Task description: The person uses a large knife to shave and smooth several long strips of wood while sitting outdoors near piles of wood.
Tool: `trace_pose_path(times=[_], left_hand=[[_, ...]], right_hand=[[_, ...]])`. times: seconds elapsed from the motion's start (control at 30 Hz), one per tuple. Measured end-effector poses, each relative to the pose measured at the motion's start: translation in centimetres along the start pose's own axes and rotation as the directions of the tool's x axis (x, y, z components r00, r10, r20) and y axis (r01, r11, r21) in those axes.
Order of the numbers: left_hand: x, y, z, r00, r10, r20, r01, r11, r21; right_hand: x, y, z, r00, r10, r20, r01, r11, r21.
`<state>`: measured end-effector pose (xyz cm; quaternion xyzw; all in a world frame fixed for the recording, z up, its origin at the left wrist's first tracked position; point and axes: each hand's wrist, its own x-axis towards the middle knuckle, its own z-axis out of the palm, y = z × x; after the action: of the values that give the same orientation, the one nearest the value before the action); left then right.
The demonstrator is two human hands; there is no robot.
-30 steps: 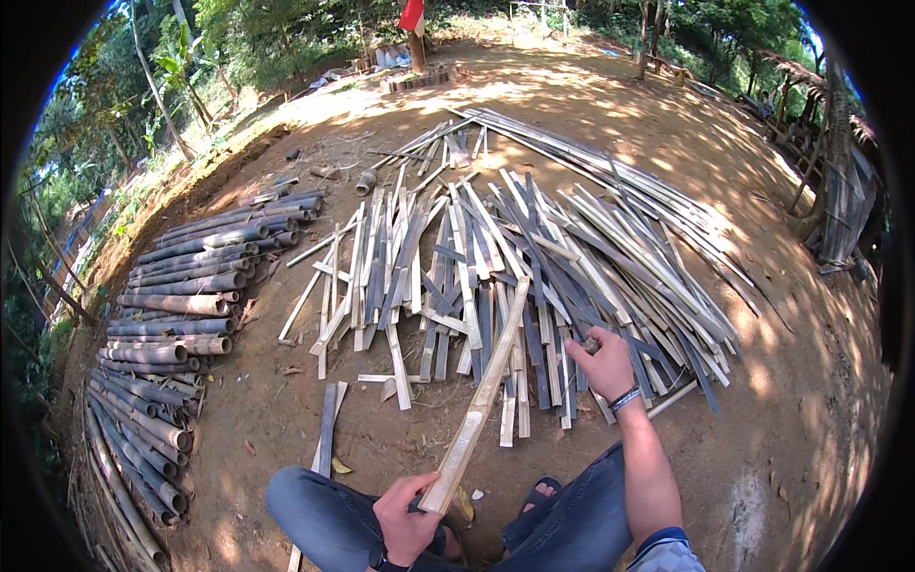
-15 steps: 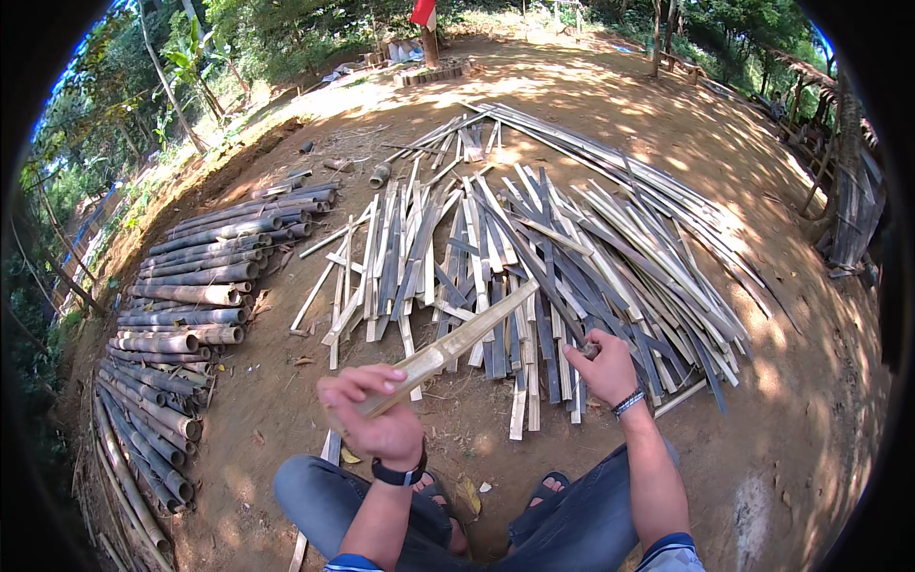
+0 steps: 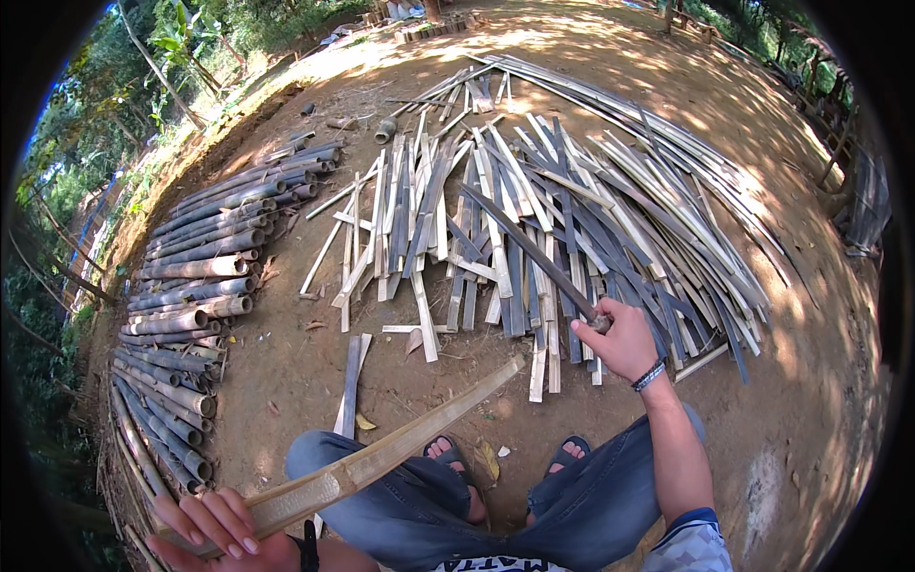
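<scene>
A split bamboo strip (image 3: 381, 456), pale on its inner face, slants from the lower left up over my left knee. My left hand (image 3: 212, 529) grips its near end low at the left, fingers wrapped over the edge. In my right hand (image 3: 621, 341) is the handle of a machete, closed in a fist. The machete's long dark blade (image 3: 534, 250) points up and to the left, above the pile of split bamboo strips (image 3: 515, 181). Blade and held strip are apart.
Whole bamboo poles (image 3: 205, 267) lie stacked at the left. Longer split lengths (image 3: 629, 110) lie behind the pile. Two loose strips (image 3: 351, 381) rest on the dirt beside my left knee. My sandalled feet (image 3: 448, 450) stand between my bent knees.
My left hand has drawn the bamboo strip down and to the left, toward my body. My right hand has moved slightly right with the machete, and the blade now shows more fully.
</scene>
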<state>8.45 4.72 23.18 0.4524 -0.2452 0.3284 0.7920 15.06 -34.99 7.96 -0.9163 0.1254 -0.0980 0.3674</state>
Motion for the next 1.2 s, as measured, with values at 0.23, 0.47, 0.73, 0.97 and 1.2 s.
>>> trace_pose_path(times=[0.23, 0.47, 0.73, 0.97, 1.2], left_hand=[[-1.0, -4.4, 0.4, 0.999, -0.034, 0.016, 0.033, 0.998, 0.056], [-1.1, -7.6, 3.0, 0.924, -0.03, -0.38, 0.069, 0.994, 0.089], [-0.1, -7.9, -2.2, 0.985, -0.083, -0.152, 0.072, 0.995, -0.074], [-0.3, -7.6, -3.7, 0.961, -0.027, -0.274, 0.015, 0.999, -0.047], [-1.0, -9.0, -4.3, 0.874, -0.025, -0.485, 0.022, 1.0, -0.013]], right_hand=[[0.2, 0.2, -0.1, 1.0, 0.006, 0.004, -0.006, 1.0, -0.011], [0.0, 0.1, 0.8, 1.0, -0.027, 0.015, 0.027, 1.0, 0.006], [-2.9, -2.1, 3.8, 0.987, -0.048, 0.153, 0.019, 0.983, 0.184], [-10.4, -6.9, 7.6, 0.865, -0.155, 0.478, -0.082, 0.896, 0.437], [-15.0, -11.2, 12.5, 0.766, -0.306, 0.565, -0.092, 0.818, 0.568]])
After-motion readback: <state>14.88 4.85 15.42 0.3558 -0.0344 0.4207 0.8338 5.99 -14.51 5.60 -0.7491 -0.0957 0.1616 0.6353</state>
